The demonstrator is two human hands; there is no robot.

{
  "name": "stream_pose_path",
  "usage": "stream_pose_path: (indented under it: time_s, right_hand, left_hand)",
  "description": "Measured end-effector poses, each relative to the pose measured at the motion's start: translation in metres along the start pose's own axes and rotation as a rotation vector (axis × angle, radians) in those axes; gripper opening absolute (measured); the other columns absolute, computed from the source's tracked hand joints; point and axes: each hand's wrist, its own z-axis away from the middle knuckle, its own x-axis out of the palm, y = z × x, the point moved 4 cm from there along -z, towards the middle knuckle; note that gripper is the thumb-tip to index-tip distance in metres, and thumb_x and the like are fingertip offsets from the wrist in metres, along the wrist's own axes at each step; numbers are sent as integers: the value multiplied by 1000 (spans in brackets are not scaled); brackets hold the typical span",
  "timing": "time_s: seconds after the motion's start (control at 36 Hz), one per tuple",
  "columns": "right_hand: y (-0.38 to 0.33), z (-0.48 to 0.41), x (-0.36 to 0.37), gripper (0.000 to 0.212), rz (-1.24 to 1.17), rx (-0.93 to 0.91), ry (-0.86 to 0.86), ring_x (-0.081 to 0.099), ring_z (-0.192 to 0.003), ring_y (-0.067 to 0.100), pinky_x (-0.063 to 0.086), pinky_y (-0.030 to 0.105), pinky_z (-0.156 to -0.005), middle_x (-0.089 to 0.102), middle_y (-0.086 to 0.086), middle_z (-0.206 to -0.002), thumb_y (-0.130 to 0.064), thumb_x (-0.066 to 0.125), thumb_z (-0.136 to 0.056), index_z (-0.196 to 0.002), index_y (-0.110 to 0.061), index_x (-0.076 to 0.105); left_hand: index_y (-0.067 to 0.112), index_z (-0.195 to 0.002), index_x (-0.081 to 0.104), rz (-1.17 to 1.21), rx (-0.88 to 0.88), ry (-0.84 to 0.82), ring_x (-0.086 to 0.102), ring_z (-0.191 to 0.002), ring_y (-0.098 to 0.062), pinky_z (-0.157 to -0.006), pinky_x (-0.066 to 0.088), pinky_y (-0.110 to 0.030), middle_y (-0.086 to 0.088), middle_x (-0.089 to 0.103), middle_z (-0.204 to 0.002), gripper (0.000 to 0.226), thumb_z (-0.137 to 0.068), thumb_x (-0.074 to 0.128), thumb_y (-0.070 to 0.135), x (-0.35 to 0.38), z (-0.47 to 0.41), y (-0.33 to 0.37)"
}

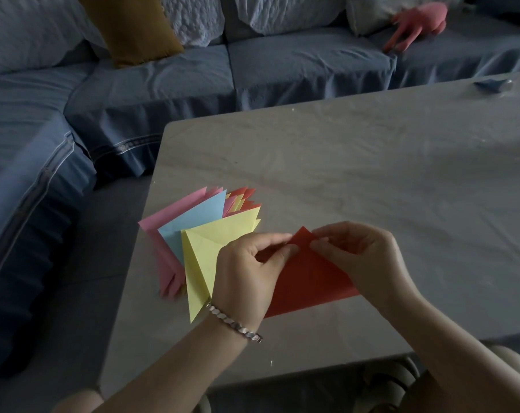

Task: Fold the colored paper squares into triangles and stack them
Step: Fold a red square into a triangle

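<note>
While everything is carried by the grey bench [372, 159], the work is gathered near its left edge, toward the near-left corner. A fanned stack of folded triangles [199, 234], pink, blue, yellow and red, is laid there, with a yellow one uppermost. Just beside it, along the near edge, a red paper [309, 278] is held, apparently already doubled into a triangle. Its upper tip is pinched by the left hand [246, 269] and the right hand [363, 257], thumb and forefinger of each curled onto it; whether the sheet is lifted cannot be told. For a clean fold, the corners should be matched exactly before the crease is pressed flat, and only then should the piece be stacked.
</note>
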Motion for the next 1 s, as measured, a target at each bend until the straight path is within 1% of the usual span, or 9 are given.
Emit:
stream_pose_path:
  time_s: [0.06,0.14,0.22,0.39,0.53,0.69,0.81,0.94,1.0]
  right_hand:
    - [-1,1,0,22,-2,-4,9,58,-55,-3,44,10,-54,67,-14,-60,-7,75,-71,-70,-29,70]
    - [-1,2,-1,22,2,-11,39,64,-63,5,51,19,-60,70,-10,-70,-12,74,-73,-71,-34,70]
    - [-3,3,-1,23,2,-16,57,65,-67,8,53,22,-64,71,-10,-74,-12,72,-75,-73,-35,70]
    - [-4,4,-1,26,1,-26,44,66,-71,5,53,17,-66,71,-16,-75,-10,72,-75,-73,-37,71]
    - [-7,5,1,26,-61,-10,34,66,-68,2,52,15,-66,71,-15,-72,-4,71,-74,-72,-30,72]
    - [-8,4,1,27,-75,-16,1,65,-69,-2,48,9,-65,71,-17,-72,-2,70,-74,-72,-29,72]
    - [-7,5,2,30,-96,-5,9,66,-71,0,49,9,-65,72,-16,-73,-5,71,-74,-70,-35,72]
    - [-10,3,2,25,-108,2,27,63,-64,-5,45,6,-61,69,-18,-64,0,72,-72,-69,-25,71]
    - [-11,3,2,24,-118,6,36,62,-60,-6,44,5,-58,68,-18,-61,0,73,-71,-68,-24,70]
  left_hand:
    - [16,-87,75,-1,29,7,62,-84,0,-71,47,-7,7,72,-83,16,-71,76,16,-1,0,1]
    - [15,-88,75,-16,93,28,62,-82,1,-71,45,-4,15,67,-82,20,-69,71,21,-2,-1,5]
    - [13,-89,74,-37,154,43,62,-81,0,-70,46,-5,16,64,-82,21,-69,70,17,-2,-1,8]
    - [10,-92,73,-84,229,27,60,-85,-2,-71,45,-2,13,62,-84,23,-70,69,12,-3,-1,12]
    - [8,-95,73,-93,244,17,59,-83,-2,-74,43,0,5,68,-83,24,-72,67,10,-3,0,11]
    - [7,-95,72,-85,254,-1,58,-84,0,-74,43,-1,11,62,-84,23,-73,66,7,-3,1,12]
    - [8,-93,73,-84,253,18,59,-85,-1,-74,44,-2,12,62,-85,22,-72,66,7,-4,0,13]
    - [12,-93,73,-29,191,-3,56,-83,15,-75,40,2,16,62,-86,23,-72,66,9,-4,0,12]
    - [15,-94,73,4,154,-16,59,-84,9,-75,42,0,16,63,-86,24,-72,65,14,-4,-1,12]
